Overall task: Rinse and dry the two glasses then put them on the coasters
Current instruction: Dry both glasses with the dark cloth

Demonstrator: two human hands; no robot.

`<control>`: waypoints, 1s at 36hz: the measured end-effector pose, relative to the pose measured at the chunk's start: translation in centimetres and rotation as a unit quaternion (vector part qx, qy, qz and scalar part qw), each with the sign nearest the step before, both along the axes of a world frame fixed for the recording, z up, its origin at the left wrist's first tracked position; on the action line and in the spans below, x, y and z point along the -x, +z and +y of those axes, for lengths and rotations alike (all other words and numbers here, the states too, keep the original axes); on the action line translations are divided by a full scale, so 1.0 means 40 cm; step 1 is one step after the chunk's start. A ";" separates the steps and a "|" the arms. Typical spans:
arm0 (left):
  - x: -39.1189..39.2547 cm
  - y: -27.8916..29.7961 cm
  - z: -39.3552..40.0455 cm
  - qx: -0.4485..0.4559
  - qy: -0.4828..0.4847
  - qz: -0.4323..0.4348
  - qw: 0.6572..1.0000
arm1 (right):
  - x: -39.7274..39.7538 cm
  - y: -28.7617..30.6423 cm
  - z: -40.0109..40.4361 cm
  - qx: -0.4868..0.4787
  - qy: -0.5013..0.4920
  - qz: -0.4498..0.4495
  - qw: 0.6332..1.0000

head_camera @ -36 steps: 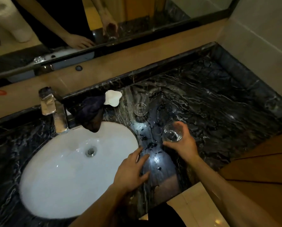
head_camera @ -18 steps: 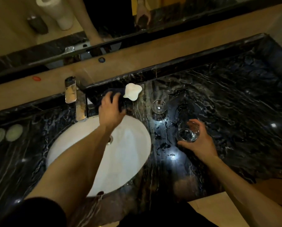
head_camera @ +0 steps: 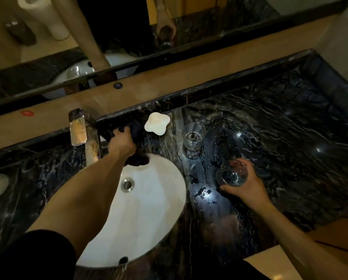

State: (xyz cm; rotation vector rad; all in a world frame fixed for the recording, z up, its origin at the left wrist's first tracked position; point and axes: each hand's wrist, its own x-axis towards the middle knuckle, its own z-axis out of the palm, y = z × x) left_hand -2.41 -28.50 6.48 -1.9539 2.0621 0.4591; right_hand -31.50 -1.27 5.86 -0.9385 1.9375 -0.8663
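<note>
Now gripping cloth (head_camera: 135, 130) (dark, seemingly damp): left hand (head_camera: 121, 141).

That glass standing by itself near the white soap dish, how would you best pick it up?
The free glass stands upright with its mouth open to the top, apart from the soap dish. I would wrap fingers around its round side wall, coming from the front right, where the counter is bare. The right hand already holds the other glass that way, and the left hand grips the dark cloth.

Head-worn wide view, looking steeply down, close over sink (head_camera: 148, 209) and countertop (head_camera: 280, 148)
</note>
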 end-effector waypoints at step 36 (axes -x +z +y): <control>0.315 0.238 0.602 0.022 -0.320 0.365 0.874 | 0.028 0.149 0.076 0.088 0.098 0.178 0.975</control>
